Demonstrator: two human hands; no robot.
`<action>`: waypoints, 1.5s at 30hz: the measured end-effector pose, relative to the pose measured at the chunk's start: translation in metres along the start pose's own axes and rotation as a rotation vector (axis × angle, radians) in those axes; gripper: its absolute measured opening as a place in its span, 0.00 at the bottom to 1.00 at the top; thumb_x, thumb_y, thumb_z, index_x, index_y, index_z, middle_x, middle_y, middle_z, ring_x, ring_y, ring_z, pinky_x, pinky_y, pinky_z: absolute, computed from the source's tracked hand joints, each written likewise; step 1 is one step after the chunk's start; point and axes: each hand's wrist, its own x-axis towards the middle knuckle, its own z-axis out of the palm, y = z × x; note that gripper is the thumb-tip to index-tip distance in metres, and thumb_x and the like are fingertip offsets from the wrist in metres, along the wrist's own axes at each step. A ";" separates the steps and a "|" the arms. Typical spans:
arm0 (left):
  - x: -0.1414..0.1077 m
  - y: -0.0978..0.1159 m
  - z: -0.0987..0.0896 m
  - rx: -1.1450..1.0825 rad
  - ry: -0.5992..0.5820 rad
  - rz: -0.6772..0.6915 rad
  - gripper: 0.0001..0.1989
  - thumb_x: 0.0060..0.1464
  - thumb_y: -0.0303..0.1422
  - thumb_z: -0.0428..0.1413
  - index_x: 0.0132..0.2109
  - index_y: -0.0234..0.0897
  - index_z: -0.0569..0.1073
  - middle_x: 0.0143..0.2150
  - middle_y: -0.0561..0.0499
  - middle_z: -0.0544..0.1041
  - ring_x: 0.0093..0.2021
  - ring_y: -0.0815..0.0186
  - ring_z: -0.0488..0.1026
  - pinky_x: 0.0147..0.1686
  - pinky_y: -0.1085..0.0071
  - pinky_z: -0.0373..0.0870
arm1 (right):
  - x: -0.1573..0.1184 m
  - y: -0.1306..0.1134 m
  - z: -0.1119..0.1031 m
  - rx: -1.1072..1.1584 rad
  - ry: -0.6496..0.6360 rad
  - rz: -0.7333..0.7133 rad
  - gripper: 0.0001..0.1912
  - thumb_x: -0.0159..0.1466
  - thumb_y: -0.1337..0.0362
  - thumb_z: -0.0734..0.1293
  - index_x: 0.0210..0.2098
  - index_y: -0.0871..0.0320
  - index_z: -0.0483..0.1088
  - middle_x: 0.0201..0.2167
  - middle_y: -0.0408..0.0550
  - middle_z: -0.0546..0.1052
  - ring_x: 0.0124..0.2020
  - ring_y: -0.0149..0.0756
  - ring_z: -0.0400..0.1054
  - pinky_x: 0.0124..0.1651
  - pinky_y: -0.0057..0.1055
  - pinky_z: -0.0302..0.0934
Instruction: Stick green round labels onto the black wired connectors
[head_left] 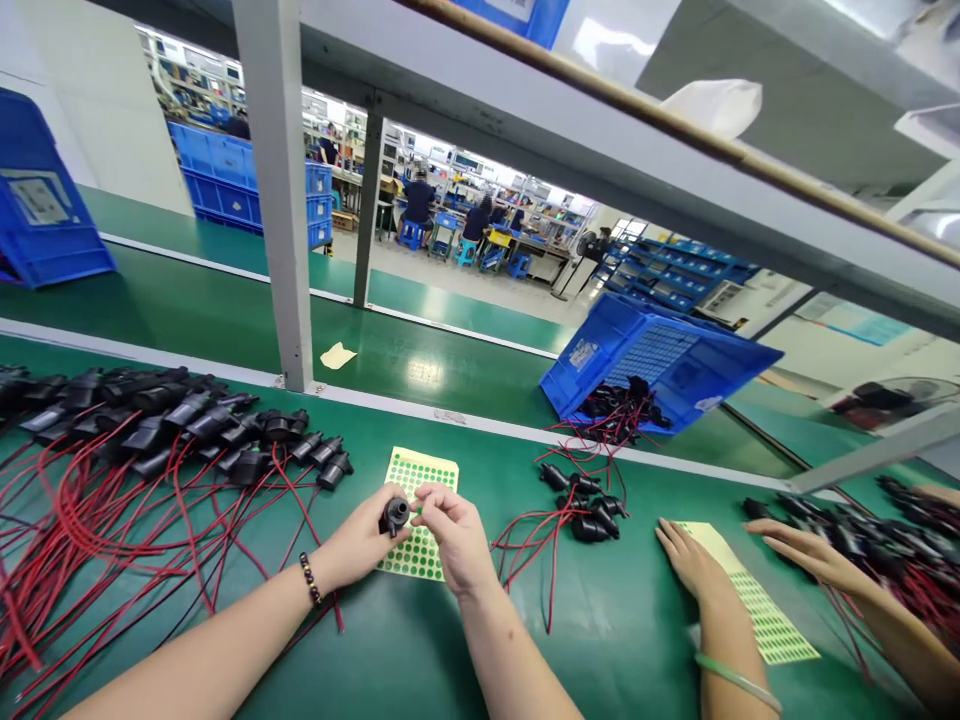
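My left hand (358,540), with a beaded bracelet on the wrist, is closed around a small black pump-like part (396,514), its round nozzle facing up toward me. Close beside it, my right hand (457,535) pinches a small green dot sticker (417,508) between thumb and forefinger. Beneath both hands lies a pale yellow sheet of green dot stickers (424,466), partly covered by them. To the left, many black parts with red wires (217,415) are heaped on the green bench. A smaller group of the same parts (592,515) lies right of my right hand.
A tipped blue crate (600,345) spills black parts and red wires behind the bench ledge. At right, a co-worker's hands (694,565) are near another sticker sheet (772,620) and more parts. A grey post (274,200) stands ahead; a paper scrap (338,355) lies beyond the ledge.
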 end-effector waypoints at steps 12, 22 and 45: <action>-0.001 0.001 0.006 -0.349 -0.039 -0.089 0.10 0.46 0.27 0.55 0.36 0.36 0.61 0.34 0.52 0.68 0.36 0.66 0.68 0.34 0.70 0.65 | -0.003 0.007 -0.004 0.103 0.148 -0.008 0.07 0.52 0.65 0.67 0.21 0.60 0.67 0.36 0.48 0.68 0.37 0.35 0.63 0.42 0.34 0.56; -0.001 -0.001 0.006 -0.774 -0.091 -0.232 0.13 0.48 0.27 0.54 0.42 0.34 0.62 0.31 0.54 0.65 0.29 0.72 0.64 0.35 0.70 0.64 | -0.003 -0.001 0.000 0.029 0.199 -0.032 0.09 0.52 0.66 0.66 0.17 0.61 0.67 0.32 0.47 0.67 0.30 0.30 0.60 0.31 0.26 0.55; -0.004 0.005 0.003 -0.155 -0.049 0.020 0.09 0.50 0.30 0.52 0.39 0.36 0.60 0.32 0.54 0.60 0.33 0.69 0.57 0.34 0.74 0.57 | -0.009 -0.001 0.009 -0.214 0.011 -0.142 0.07 0.56 0.67 0.62 0.22 0.58 0.66 0.33 0.46 0.65 0.37 0.34 0.60 0.40 0.29 0.55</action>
